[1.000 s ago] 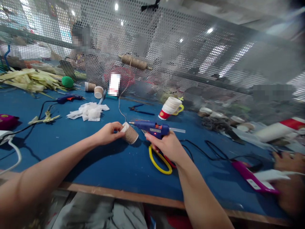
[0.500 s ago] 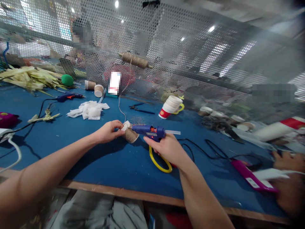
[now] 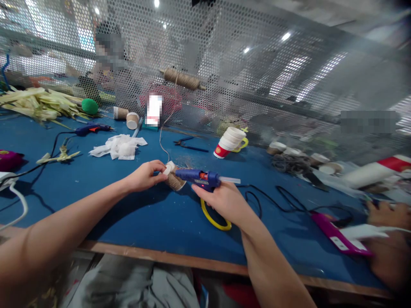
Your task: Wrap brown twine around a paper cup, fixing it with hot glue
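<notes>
A wooden strip edges the near side of the blue desk [image 3: 135, 231]. Back from the middle of that edge lies a yellow loop handle [image 3: 215, 220], partly hidden by the right hand [image 3: 227, 200]. At the desk's right edge, another person's hand [image 3: 388, 218] is near a purple power strip [image 3: 337, 235].

The right hand is wrapped around the grip of a blue glue gun [image 3: 197, 175], its nozzle pointing toward the left hand [image 3: 150, 173]. That one pinches the pale end of a twine-wrapped cup [image 3: 175, 182], tilted around the desk's middle. The nozzle is right at the cup; whether they touch is hard to tell.

Beyond, crumpled white tissue [image 3: 120, 147] lies to the left, pliers [image 3: 191, 146] in the centre, and a leaning stack of paper cups [image 3: 229, 143] to their right. A second glue gun [image 3: 93, 129] sits farther left. Toward the far left corner are a green ball [image 3: 90, 106] and pale husks [image 3: 38, 102].

Twine [image 3: 161, 137] rises from the cup toward a spool [image 3: 183, 80] by the perforated screen [image 3: 221, 47] behind the far edge.
</notes>
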{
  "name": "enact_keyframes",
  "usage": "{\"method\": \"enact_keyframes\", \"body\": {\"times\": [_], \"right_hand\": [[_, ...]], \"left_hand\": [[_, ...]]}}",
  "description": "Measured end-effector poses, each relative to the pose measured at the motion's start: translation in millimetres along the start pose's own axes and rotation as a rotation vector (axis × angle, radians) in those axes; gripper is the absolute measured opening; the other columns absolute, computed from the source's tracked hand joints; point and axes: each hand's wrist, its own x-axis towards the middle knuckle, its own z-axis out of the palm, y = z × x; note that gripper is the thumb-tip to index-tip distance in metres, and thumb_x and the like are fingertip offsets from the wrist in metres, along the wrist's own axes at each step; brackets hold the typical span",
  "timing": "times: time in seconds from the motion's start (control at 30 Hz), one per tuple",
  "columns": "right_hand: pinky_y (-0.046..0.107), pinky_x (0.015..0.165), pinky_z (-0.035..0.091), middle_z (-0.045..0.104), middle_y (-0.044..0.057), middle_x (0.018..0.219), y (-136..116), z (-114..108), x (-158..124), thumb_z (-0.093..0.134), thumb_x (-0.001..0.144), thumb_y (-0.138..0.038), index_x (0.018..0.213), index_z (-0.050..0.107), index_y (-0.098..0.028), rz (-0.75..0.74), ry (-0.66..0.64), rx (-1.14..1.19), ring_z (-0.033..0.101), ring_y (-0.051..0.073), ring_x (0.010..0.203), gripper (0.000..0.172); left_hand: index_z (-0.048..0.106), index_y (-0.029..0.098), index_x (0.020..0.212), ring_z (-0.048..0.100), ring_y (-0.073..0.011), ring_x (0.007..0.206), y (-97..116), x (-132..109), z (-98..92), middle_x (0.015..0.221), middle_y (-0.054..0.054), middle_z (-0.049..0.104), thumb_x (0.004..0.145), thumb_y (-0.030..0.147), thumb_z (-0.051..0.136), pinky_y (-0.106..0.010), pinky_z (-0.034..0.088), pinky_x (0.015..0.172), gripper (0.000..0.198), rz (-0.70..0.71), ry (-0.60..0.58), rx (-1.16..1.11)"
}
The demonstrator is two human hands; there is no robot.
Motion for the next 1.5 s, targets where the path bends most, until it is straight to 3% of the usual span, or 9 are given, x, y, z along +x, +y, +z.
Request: {"method": "enact_keyframes", "body": {"times": [0.2, 0.37, 0.7, 0.93, 1.33, 1.5], "right_hand": [[0.027, 0.052, 0.035, 0.051, -0.001, 0.045, -2.4, -1.6, -0.5, 0.051, 0.067, -0.03, 0.047, 0.046, -0.02, 0.053, 0.003, -0.11, 0.049, 0.015, 0.052, 0.024], [0.025, 0.051, 0.036, 0.052, -0.001, 0.047, -2.3, -1.5, -1.8, 0.048, 0.07, -0.03, 0.05, 0.047, -0.019, 0.014, -0.045, -0.141, 0.05, 0.014, 0.052, 0.022], [0.027, 0.053, 0.038, 0.055, 0.002, 0.054, 3.1, -8.1, 4.9, 0.047, 0.07, -0.029, 0.066, 0.059, -0.017, 0.034, -0.021, -0.127, 0.051, 0.015, 0.054, 0.017], [0.027, 0.053, 0.039, 0.056, 0.002, 0.055, 5.0, -4.1, 2.0, 0.048, 0.07, -0.032, 0.058, 0.053, -0.018, 0.023, -0.002, -0.122, 0.051, 0.014, 0.054, 0.02], [0.025, 0.045, 0.035, 0.048, -0.001, 0.045, 7.3, -7.3, 4.1, 0.047, 0.069, -0.031, 0.059, 0.058, -0.018, -0.001, -0.012, -0.118, 0.044, 0.012, 0.044, 0.019], [0.026, 0.051, 0.038, 0.054, 0.001, 0.051, 5.6, -6.2, 3.6, 0.048, 0.069, -0.03, 0.062, 0.058, -0.017, 0.016, 0.009, -0.114, 0.049, 0.014, 0.051, 0.018]], "left_hand": [[0.059, 0.013, 0.075, 0.054, -0.0149, 0.081, -1.1, 0.1, -0.4, 0.088, -0.006, 0.056, 0.077, 0.027, 0.047, -0.027, 0.04, 0.077, 0.019, 0.028, -0.007, 0.01], [0.059, 0.013, 0.075, 0.054, -0.0152, 0.083, -1.2, 0.3, -1.3, 0.09, -0.007, 0.056, 0.078, 0.027, 0.047, -0.027, 0.04, 0.079, 0.019, 0.036, -0.012, 0.028], [0.059, 0.013, 0.075, 0.054, -0.0155, 0.085, -3.0, 0.5, -0.2, 0.092, -0.008, 0.056, 0.077, 0.026, 0.049, -0.029, 0.041, 0.079, 0.017, 0.068, -0.011, 0.044], [0.059, 0.013, 0.074, 0.054, -0.0154, 0.084, -1.6, 0.5, -1.1, 0.092, -0.008, 0.056, 0.077, 0.025, 0.048, -0.029, 0.041, 0.08, 0.016, 0.063, -0.012, 0.056], [0.059, 0.013, 0.075, 0.054, -0.0154, 0.084, -3.6, 0.7, -0.1, 0.091, -0.008, 0.056, 0.077, 0.025, 0.049, -0.029, 0.041, 0.08, 0.016, 0.058, -0.009, 0.038], [0.059, 0.012, 0.075, 0.054, -0.0156, 0.084, -3.7, 0.7, 0.1, 0.091, -0.008, 0.055, 0.077, 0.025, 0.049, -0.029, 0.041, 0.08, 0.016, 0.069, -0.008, 0.038]]}}
